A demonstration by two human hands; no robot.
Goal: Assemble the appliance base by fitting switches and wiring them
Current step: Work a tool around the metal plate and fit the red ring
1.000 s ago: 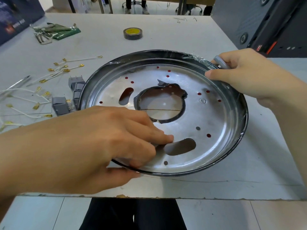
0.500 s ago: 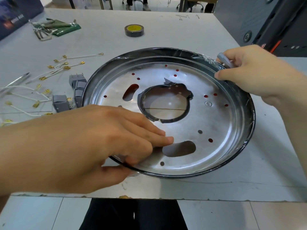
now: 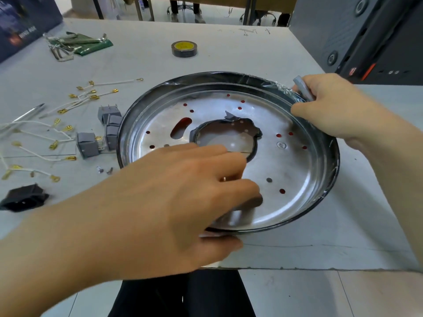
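Observation:
The round metal appliance base (image 3: pixel 295 161), shiny inside with a black rim, a central hole and small red holes, lies on the grey table. My left hand (image 3: pixel 174 202) grips its near rim, thumb under the edge and fingers inside on the plate. My right hand (image 3: pixel 329 108) holds the far right rim and also grips a grey switch (image 3: pixel 302 89) that sticks up from the fist. Several grey switches (image 3: pixel 100 131) sit against the base's left side. White wires with brass terminals (image 3: pixel 75 101) are scattered to the left.
A black power socket (image 3: pixel 23 199) lies at the left near the table's front edge. Two small screws (image 3: pixel 104 170) lie beside the base. A roll of tape (image 3: pixel 184 49) and a green bag with metal clips (image 3: pixel 77 45) are at the back. A dark case (image 3: pixel 366 37) stands at the right.
Both hands have turned and shifted the base a little to the right. My left fingers have slid further along the inside near the rim. The right hand still grips the grey switch.

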